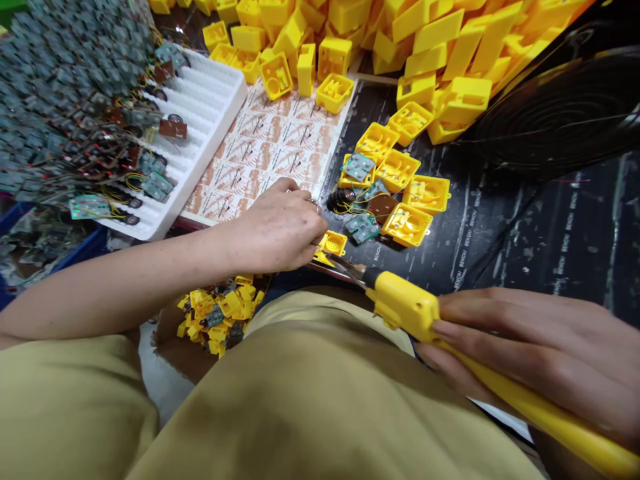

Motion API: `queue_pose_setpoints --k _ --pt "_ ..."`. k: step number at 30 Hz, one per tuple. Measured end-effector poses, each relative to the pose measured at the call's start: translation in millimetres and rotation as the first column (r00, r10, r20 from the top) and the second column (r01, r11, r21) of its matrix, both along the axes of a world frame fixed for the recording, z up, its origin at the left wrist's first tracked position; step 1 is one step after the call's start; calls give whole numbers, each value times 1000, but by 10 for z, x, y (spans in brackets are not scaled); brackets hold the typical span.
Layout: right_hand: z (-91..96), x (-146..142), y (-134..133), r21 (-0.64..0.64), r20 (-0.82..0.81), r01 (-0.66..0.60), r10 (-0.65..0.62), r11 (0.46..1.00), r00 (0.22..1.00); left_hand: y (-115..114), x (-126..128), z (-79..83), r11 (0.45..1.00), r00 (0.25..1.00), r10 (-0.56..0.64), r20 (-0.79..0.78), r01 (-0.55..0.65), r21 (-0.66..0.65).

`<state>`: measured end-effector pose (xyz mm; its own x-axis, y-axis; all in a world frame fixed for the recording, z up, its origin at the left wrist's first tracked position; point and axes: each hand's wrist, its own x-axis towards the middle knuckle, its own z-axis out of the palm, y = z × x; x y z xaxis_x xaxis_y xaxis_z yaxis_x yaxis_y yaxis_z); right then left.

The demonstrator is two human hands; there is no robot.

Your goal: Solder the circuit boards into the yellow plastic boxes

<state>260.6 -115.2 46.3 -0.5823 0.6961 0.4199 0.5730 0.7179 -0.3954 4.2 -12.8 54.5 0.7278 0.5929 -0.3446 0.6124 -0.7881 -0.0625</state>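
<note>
My left hand [287, 227], with a ring on one finger, is closed at the table's front edge. Under its fingertips sits a small yellow plastic housing [334, 244], partly covered by the hand. From the right, my right hand [545, 353] is wrapped round a yellow-handled tool [405, 300] with a black collar and a thin metal tip, which looks like a soldering iron. Its tip reaches to the housing, though I cannot tell whether it touches. Just beyond lie open yellow housings [407, 223] with green circuit boards [363, 228], yellow wires and a black round part [341, 199].
A white ribbed foam tray [210, 100] at the left bears a heap of wired circuit boards [75, 87]. Yellow housings [435, 40] are piled at the back. A printed sheet [280, 143] lies mid-table. Below the edge is a box of yellow parts [225, 310]. A black coiled object [565, 113] stands right.
</note>
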Motion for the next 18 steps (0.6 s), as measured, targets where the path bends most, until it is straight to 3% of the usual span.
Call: queue_pose_setpoints --k 10,14,18 --pt "5 141 36 25 -16 4 -4 1000 1000 -12 -26 2 999 999 -20 39 18 41" --pt "4 109 24 8 -37 -7 7 1000 999 -31 -120 -6 999 996 32 88 -32 -3" --pt "19 -21 -103 -101 -79 244 -253 964 964 -6 -251 -143 978 934 196 300 -163 -130"
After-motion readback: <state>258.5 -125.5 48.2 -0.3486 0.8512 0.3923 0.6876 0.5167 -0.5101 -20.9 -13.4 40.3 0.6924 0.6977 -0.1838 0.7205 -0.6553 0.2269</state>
